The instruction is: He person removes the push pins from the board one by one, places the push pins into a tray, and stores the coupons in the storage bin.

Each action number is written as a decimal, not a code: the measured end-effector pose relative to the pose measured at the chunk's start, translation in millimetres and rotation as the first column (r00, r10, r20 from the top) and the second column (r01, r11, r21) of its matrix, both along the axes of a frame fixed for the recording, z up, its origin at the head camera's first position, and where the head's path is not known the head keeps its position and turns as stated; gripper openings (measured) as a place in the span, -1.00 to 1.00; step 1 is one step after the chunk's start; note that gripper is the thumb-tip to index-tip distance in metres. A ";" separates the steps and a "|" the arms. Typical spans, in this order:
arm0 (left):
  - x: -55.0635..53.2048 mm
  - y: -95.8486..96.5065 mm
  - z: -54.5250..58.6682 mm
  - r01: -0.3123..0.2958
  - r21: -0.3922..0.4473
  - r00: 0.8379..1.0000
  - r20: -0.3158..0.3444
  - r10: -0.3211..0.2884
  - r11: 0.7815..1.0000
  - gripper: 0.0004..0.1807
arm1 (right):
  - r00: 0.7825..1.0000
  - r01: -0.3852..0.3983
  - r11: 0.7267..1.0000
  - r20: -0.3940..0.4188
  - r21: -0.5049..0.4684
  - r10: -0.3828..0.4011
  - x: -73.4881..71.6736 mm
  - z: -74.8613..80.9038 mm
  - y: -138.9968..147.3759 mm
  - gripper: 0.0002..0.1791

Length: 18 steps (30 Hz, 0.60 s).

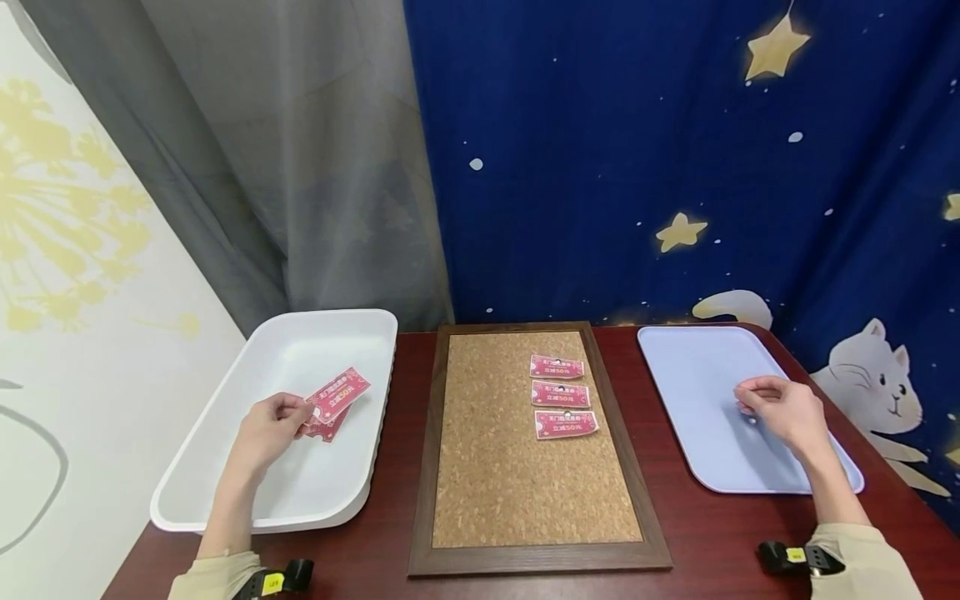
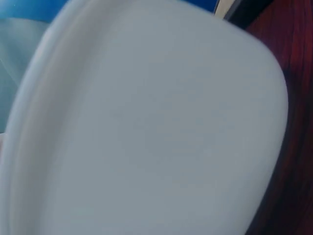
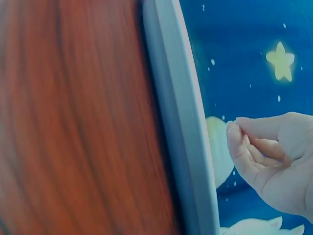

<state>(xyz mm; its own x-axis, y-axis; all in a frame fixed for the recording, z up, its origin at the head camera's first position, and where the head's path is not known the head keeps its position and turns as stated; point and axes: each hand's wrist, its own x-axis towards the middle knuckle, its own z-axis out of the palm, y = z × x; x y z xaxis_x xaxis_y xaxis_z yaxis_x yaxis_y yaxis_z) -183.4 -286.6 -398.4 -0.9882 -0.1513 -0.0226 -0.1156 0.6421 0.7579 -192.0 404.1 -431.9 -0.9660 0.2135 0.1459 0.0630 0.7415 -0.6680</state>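
Observation:
My left hand (image 1: 270, 429) is above the white bin (image 1: 198, 433), pinching a pink paper coupon (image 1: 341, 394) by its near-left corner. Beneath it a second pink coupon (image 1: 327, 428) shows, partly hidden by the first. The left wrist view takes in only the bin's outer wall (image 2: 166, 117), not the hand. Over the pale blue tray (image 1: 693, 400), my right hand (image 1: 783, 408) has thumb and index fingertips together and the other fingers curled; nothing shows between them. A small shiny thing (image 1: 752, 420) appears just below these fingers on the tray.
Between bin and tray lies a wood-framed cork board (image 1: 517, 475). Three pink coupons (image 1: 561, 394) are fixed in a column on its upper right, each with a small dark spot at its top edge. The dark red table (image 1: 401, 400) backs onto grey and blue curtains.

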 end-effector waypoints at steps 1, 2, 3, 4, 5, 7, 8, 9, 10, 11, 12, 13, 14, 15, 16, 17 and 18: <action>0.0 -2.4 -0.9 -0.006 -0.008 1.000 0.005 0.006 1.000 -0.69 | 1.000 0.015 1.000 0.014 0.006 -0.015 1.1 -0.5 3.3 -0.59; -0.1 -4.7 -1.6 -0.013 -0.016 1.000 0.010 0.013 1.000 -0.69 | 0.999 0.028 1.000 0.029 0.008 -0.028 2.3 -0.8 6.7 -0.59; -0.2 -6.8 -2.2 -0.018 -0.023 1.000 0.017 0.019 1.000 -0.69 | 0.998 0.041 0.999 0.047 0.002 -0.042 3.4 -1.2 9.9 -0.59; 0.0 -8.8 -2.6 -0.023 -0.031 0.999 0.025 0.024 0.999 -0.68 | 0.996 0.053 0.999 0.070 -0.008 -0.052 4.1 -2.1 13.2 -0.59; 0.0 -10.9 -2.9 -0.027 -0.038 0.999 0.033 0.029 0.999 -0.68 | 0.993 0.063 0.998 0.098 -0.030 -0.060 4.9 -2.8 16.7 -0.58; 0.0 -14.6 -3.1 -0.036 -0.053 0.998 0.049 0.039 0.998 -0.69 | 0.987 0.082 0.995 0.145 -0.065 -0.072 6.4 -4.4 23.9 -0.57; -0.2 -16.7 -3.4 -0.041 -0.061 0.998 0.055 0.044 0.997 -0.68 | 0.982 0.090 0.992 0.171 -0.083 -0.075 6.9 -5.2 27.3 -0.57; -0.4 -18.8 -3.8 -0.046 -0.068 0.997 0.062 0.050 0.997 -0.68 | 0.977 0.103 0.990 0.196 -0.096 -0.083 7.4 -5.9 30.5 -0.56; -0.5 -20.6 -4.1 -0.050 -0.074 0.996 0.066 0.055 0.996 -0.68 | 0.972 0.114 0.988 0.217 -0.103 -0.090 8.0 -6.3 33.1 -0.55; -0.7 -22.4 -4.6 -0.056 -0.078 0.996 0.071 0.062 0.995 -0.68 | 0.967 0.123 0.987 0.234 -0.105 -0.096 8.5 -6.5 35.3 -0.55; -0.6 -23.7 -5.1 -0.061 -0.082 0.995 0.076 0.067 0.995 -0.68 | 0.964 0.130 0.987 0.244 -0.098 -0.103 9.0 -7.0 37.3 -0.54; -0.7 -24.9 -5.8 -0.066 -0.084 0.994 0.081 0.073 0.994 -0.69 | 0.961 0.139 0.985 0.255 -0.098 -0.111 9.3 -7.2 39.0 -0.54; -0.6 -25.8 -6.7 -0.071 -0.085 0.993 0.086 0.078 0.994 -0.69 | 0.957 0.147 0.984 0.266 -0.099 -0.116 9.6 -7.3 40.5 -0.53; -0.4 -26.3 -7.2 -0.074 -0.087 0.992 0.092 0.082 0.994 -0.69 | 0.954 0.154 0.983 0.274 -0.098 -0.122 9.8 -7.5 41.8 -0.53; -0.4 -26.6 -7.8 -0.076 -0.091 0.992 0.097 0.085 0.993 -0.70 | 0.952 0.156 0.983 0.280 -0.098 -0.123 9.8 -7.7 42.9 -0.52; -0.3 -26.7 -8.4 -0.079 -0.093 0.991 0.104 0.088 0.993 -0.70 | 0.950 0.158 0.982 0.286 -0.100 -0.123 9.6 -8.0 44.1 -0.52; -0.4 -26.8 -9.1 -0.080 -0.097 0.990 0.110 0.091 0.992 -0.70 | 0.949 0.159 0.982 0.292 -0.101 -0.123 9.3 -8.6 45.1 -0.52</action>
<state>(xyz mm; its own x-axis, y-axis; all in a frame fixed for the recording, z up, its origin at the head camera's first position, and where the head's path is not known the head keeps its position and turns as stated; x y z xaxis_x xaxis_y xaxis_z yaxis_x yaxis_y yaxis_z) -183.8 -313.4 -407.5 -0.9633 -0.2420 -0.1164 -0.2556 0.6927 0.6744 -182.6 449.2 -440.5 -0.9223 0.3496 -0.1647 0.3606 0.6252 -0.6922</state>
